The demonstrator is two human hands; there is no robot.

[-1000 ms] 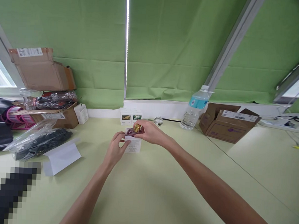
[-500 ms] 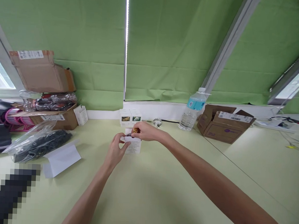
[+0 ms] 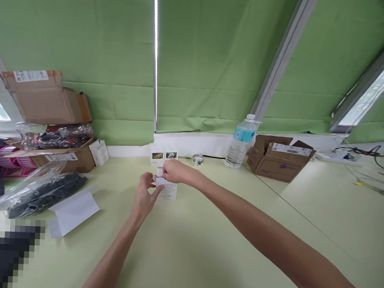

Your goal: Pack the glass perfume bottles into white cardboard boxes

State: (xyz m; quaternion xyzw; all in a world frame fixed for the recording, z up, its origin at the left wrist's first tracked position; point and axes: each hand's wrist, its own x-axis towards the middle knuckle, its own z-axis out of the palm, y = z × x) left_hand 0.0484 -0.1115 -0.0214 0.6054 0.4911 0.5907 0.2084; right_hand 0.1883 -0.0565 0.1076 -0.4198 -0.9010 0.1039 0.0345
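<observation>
A small white box (image 3: 167, 192) with fine print stands on the pale green table, its top flaps open. My left hand (image 3: 147, 193) pinches the box's left side, thumb on the near face and fingers at the far left edge. Over the box's opening is my right hand (image 3: 174, 172), its fingers closed and pointing down into it. Whatever those fingers hold is hidden. Just behind stand two white boxes with small pictures (image 3: 157, 154).
A water bottle (image 3: 239, 142) and an open carton (image 3: 278, 160) stand at the back right. Stacked cartons (image 3: 44, 101), a plastic-bagged dark item (image 3: 50, 193) and a folded white sheet (image 3: 76, 213) lie left. A clear round object (image 3: 197, 159) sits behind my right hand.
My right hand has lowered toward the box's opening, and the golden and dark item at its fingers is out of sight. The view has shifted slightly right.
</observation>
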